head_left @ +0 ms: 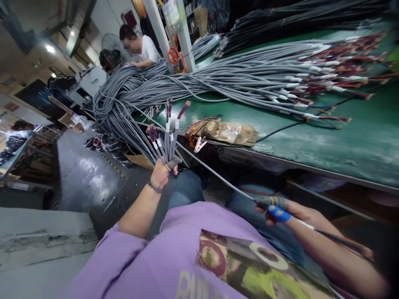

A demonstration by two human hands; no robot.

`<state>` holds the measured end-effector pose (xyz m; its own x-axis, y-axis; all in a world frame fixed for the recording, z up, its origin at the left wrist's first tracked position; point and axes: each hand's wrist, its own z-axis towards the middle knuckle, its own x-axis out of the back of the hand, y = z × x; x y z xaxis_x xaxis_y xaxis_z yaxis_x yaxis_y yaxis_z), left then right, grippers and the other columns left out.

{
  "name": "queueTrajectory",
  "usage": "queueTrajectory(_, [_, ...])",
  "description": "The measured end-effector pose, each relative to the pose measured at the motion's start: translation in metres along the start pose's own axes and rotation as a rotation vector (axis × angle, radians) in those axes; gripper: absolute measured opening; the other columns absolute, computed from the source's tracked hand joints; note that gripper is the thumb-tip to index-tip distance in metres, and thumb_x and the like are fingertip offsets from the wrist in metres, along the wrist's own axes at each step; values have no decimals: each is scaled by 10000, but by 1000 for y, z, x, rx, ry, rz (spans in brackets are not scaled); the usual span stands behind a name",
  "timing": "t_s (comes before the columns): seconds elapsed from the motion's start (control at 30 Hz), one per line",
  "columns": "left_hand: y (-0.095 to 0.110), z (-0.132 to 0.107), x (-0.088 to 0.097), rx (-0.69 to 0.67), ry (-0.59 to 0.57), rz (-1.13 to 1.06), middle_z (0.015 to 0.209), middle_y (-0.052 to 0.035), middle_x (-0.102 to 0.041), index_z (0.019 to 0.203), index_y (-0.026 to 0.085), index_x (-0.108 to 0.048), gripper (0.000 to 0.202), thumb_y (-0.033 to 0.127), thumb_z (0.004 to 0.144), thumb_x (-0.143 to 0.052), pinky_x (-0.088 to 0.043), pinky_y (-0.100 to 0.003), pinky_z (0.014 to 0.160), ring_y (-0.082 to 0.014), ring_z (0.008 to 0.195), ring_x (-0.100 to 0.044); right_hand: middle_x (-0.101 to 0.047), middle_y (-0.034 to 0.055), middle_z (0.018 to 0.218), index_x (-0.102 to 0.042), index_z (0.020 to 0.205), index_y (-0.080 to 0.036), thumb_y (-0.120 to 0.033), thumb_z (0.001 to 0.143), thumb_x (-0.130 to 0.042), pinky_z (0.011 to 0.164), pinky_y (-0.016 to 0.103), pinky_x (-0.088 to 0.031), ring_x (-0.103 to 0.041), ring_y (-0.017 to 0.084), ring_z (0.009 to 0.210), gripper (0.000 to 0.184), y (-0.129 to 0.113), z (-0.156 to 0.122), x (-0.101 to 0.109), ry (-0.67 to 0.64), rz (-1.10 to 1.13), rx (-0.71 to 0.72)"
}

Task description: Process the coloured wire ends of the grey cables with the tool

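Observation:
My left hand (162, 171) is closed round a bunch of grey cables (168, 143), whose white-banded ends fan upward with coloured wires showing. A grey wrap covers part of a finger on it. Off to the right, my right hand (274, 207) grips a single grey cable (218, 171) that stretches taut from the bench side. That cable's end, with loose coloured wires (346, 241), lies along my right forearm. Grey and blue wraps cover fingers of this hand. A large bundle of grey cables (199, 83) lies across the green bench, its stripped ends toward the right.
On the green bench (358, 141) near its front edge lie a taped brown block (233, 132) and a pale clip (200, 144). Black cables (296, 20) lie at the back. Orange scissors (173, 55) hang by a white post (187, 45). Another person (141, 47) sits beyond the bundle.

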<state>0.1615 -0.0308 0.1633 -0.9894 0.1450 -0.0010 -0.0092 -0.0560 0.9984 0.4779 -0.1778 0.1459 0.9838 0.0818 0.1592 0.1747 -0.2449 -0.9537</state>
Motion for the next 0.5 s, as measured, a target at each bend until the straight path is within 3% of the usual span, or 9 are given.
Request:
queueTrajectory(0.27, [-6,-6,6,41,17,58,457,48,-493,657,150,-582,333,435,654,-756,-401,-228,428,-76,401,-442,-728,90,895,-738,879,-206,-602,761,-570,666,338,-531,-655,273,764,446,6,4,1,-26,23,-1])
queueTrajectory(0.5, [-2,-9,10,32,49,66,453,50,-497,662,152,-582,320,420,649,-757,-405,-225,427,-77,396,-446,-727,105,890,-729,908,-181,-643,755,-557,665,335,-521,-638,254,730,516,7,5,0,-12,18,5])
